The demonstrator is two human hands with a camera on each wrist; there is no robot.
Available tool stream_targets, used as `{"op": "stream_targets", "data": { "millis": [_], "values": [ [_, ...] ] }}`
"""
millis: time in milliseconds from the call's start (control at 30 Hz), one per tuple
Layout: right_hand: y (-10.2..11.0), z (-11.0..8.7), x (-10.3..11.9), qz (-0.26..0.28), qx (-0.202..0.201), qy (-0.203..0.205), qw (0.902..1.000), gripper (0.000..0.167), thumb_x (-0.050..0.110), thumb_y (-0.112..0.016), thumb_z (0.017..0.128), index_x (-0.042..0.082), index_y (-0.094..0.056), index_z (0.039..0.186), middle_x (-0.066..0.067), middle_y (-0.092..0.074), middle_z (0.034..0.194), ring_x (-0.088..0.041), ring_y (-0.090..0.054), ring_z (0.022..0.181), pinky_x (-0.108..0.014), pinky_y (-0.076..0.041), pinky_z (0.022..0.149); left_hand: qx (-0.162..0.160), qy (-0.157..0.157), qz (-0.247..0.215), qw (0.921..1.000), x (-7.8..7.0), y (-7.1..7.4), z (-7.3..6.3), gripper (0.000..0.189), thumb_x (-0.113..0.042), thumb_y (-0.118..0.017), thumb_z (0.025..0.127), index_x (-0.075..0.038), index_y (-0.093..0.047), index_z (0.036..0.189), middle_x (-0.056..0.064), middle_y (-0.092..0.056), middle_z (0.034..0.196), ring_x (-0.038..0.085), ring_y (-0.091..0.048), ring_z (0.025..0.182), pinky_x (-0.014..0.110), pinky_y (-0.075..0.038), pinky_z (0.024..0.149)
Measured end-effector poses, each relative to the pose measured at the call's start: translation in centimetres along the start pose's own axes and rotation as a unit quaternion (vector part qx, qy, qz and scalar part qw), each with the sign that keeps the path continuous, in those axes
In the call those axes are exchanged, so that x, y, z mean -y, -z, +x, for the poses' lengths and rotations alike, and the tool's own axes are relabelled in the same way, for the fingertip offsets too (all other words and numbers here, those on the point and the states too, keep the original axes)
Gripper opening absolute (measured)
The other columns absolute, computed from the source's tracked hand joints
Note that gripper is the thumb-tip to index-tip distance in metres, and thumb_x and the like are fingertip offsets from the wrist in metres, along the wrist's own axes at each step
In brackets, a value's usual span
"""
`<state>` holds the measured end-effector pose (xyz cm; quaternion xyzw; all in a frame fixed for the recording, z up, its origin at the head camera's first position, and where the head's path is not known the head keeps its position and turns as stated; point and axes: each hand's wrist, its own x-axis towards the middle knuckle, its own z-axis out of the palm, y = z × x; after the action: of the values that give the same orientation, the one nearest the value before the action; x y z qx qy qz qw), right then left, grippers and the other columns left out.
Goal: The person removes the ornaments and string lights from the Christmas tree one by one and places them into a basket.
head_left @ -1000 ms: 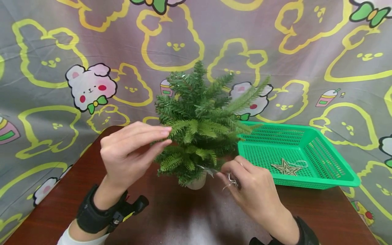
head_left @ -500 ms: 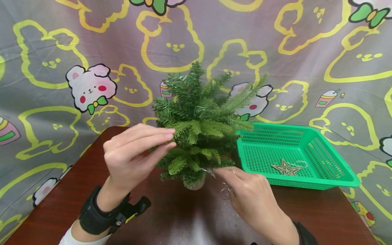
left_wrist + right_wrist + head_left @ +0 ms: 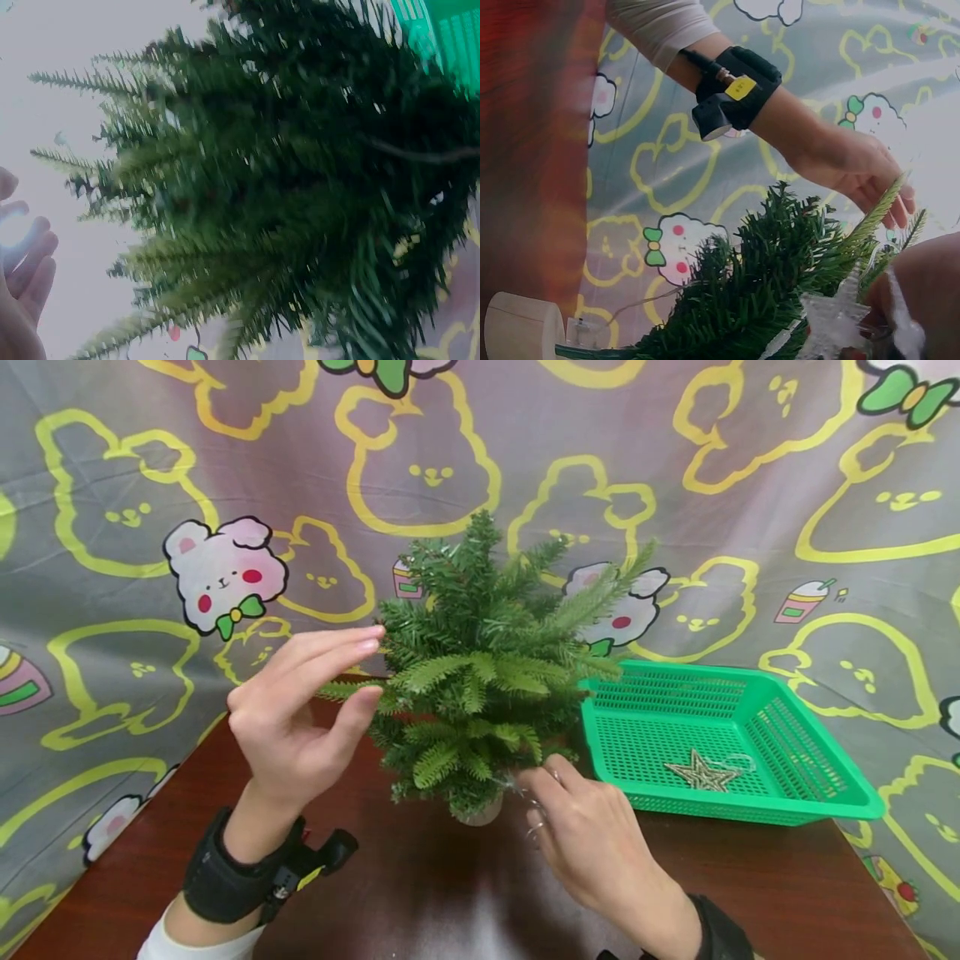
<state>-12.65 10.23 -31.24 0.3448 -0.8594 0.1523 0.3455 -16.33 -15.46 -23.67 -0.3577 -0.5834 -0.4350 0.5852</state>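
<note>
A small artificial Christmas tree point(image 3: 480, 627) stands upright on a round pale wooden base point(image 3: 525, 326). My left hand point(image 3: 288, 727) is at the tree's left side, thumb and fingers spread apart around a branch tip. Low at the tree's front right, my right hand point(image 3: 592, 831) pinches a string of lights, partly hidden by the fingers. Clear star-shaped plastic pieces point(image 3: 832, 322) of that string show close up in the right wrist view, beside the hand. A thin wire point(image 3: 645, 300) runs from near the base up into the branches.
To the right, a green plastic basket point(image 3: 795, 752) stands beside the tree, with a glittery gold star ornament point(image 3: 701, 771) inside. The brown table point(image 3: 420, 893) reaches back to a patterned cloth backdrop point(image 3: 675, 410).
My left hand has drawn back leftward and its thumb and fingers have parted. My right hand shifted right, then came back left with the light string. The tree tipped slightly left.
</note>
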Motion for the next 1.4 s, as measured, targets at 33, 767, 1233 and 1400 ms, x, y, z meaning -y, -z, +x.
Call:
{"op": "stream_targets", "data": {
  "millis": [33,767,1233,1400],
  "values": [
    [0.0,0.0,0.0,0.001,-0.003,-0.001,1.0,0.018,0.005,-0.068,0.075,0.015,-0.066,0.09,0.006,-0.048,0.073,-0.001,-0.034,0.049,-0.013,-0.022,0.044,-0.004,0.004,-0.003,1.0,0.2,0.1,0.0,0.048,-0.042,-0.073,0.089,0.005,-0.076,0.093,0.018,-0.077,0.095,0.02,-0.073,0.092,0.026,-0.056,0.089],
    [-0.5,0.2,-0.1,-0.008,-0.002,-0.011,0.9999,0.017,0.025,-0.069,0.089,0.017,-0.056,0.081,0.008,-0.048,0.069,-0.001,-0.037,0.048,-0.012,-0.021,0.044,0.092,0.037,-0.056,0.9935,3.8,3.4,-1.1,0.044,-0.034,-0.077,0.085,0.009,-0.074,0.09,0.02,-0.073,0.087,0.01,-0.069,0.09,0.019,-0.053,0.084],
    [-0.6,0.7,-0.7,0.003,-0.063,0.003,0.998,0.003,0.016,-0.066,0.085,0.016,-0.063,0.086,0.008,-0.065,0.069,0.0,-0.045,0.045,-0.013,-0.027,0.039,0.196,0.047,-0.086,0.9756,3.7,4.7,-1.9,0.025,-0.021,-0.075,0.086,0.003,-0.076,0.086,0.01,-0.075,0.086,0.005,-0.07,0.09,0.015,-0.053,0.083],
    [-0.5,0.9,-1.0,0.009,-0.088,-0.007,0.9961,0.007,0.015,-0.065,0.082,0.017,-0.059,0.078,0.01,-0.058,0.062,0.001,-0.042,0.044,-0.014,-0.029,0.039,0.238,0.047,-0.129,0.9615,3.2,5.0,-1.7,0.022,-0.017,-0.076,0.085,0.004,-0.076,0.091,0.009,-0.075,0.092,0.009,-0.069,0.093,0.016,-0.053,0.085]
  ]
}}
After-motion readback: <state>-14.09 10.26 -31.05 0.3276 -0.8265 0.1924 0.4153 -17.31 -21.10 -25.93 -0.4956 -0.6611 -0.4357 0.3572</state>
